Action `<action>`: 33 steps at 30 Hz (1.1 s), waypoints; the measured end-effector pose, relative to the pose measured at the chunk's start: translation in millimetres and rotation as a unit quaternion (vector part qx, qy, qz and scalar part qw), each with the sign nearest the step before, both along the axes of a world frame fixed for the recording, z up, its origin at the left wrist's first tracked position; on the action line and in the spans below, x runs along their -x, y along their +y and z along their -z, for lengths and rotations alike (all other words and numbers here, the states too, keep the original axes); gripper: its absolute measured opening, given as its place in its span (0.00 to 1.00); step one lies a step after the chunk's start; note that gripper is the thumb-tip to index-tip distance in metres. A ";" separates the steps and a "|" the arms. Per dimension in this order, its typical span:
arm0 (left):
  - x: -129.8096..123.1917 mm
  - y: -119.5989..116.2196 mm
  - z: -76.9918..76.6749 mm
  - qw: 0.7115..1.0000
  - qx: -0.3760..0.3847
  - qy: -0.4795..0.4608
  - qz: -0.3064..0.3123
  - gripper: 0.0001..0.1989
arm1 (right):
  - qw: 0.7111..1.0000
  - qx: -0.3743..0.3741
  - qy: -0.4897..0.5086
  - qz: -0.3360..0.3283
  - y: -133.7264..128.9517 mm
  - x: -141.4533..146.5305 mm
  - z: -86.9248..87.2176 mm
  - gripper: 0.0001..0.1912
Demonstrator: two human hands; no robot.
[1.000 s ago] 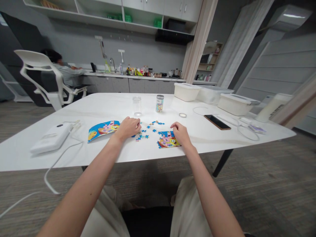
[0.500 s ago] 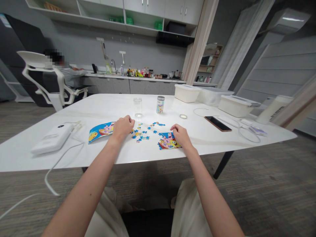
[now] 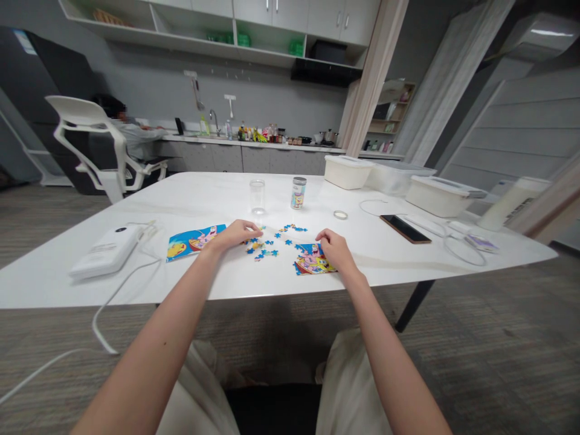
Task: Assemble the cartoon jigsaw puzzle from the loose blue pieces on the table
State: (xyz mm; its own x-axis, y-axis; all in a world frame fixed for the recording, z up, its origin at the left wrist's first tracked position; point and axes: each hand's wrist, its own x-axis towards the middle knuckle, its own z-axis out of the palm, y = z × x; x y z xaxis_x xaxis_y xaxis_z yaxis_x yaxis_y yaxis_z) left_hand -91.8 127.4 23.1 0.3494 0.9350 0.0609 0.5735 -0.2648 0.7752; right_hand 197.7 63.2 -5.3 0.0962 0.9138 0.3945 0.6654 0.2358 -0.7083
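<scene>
My left hand [image 3: 236,234] reaches over the left edge of a scatter of loose jigsaw pieces [image 3: 267,254], its fingers stretched out and nothing visible in them. Behind its wrist lies a picture sheet [image 3: 190,241] with a blue cartoon scene. My right hand [image 3: 334,248] rests over the right part of a partly joined jigsaw puzzle [image 3: 310,261]; its fingers are curled together, and whatever they hold is hidden. More blue pieces [image 3: 290,228] lie farther back. A clear jar [image 3: 257,196] and a printed can [image 3: 298,193] stand upright beyond them.
A ring-shaped lid [image 3: 340,214] and a phone [image 3: 405,228] lie to the right. White storage boxes [image 3: 347,172] line the far right edge. A white device [image 3: 106,252] with a cable [image 3: 102,314] sits at left. Someone sits near a white chair [image 3: 86,109] at the back.
My left hand has moved right and its bent fingers have stretched out over the pieces, baring more of the picture sheet. The right hand stays by the joined puzzle. The view has shifted slightly.
</scene>
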 end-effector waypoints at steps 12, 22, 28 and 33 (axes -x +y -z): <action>1.5 -2.4 -1.4 0.991 -0.017 0.080 0.103 0.19 | 1.000 0.007 -0.010 0.001 0.6 0.0 0.0 0.12; 1.5 2.6 10.1 0.989 -0.130 0.032 -0.064 0.07 | 1.000 0.017 -0.011 -0.003 -2.1 1.2 -2.1 0.12; -1.6 -0.4 8.8 0.939 -0.259 0.138 -0.178 0.09 | 1.000 0.018 -0.011 -0.002 -1.0 0.9 -1.3 0.12; -2.6 -3.8 8.8 0.909 -0.240 0.259 -0.222 0.14 | 1.000 0.022 -0.007 -0.008 -1.6 1.1 -1.6 0.12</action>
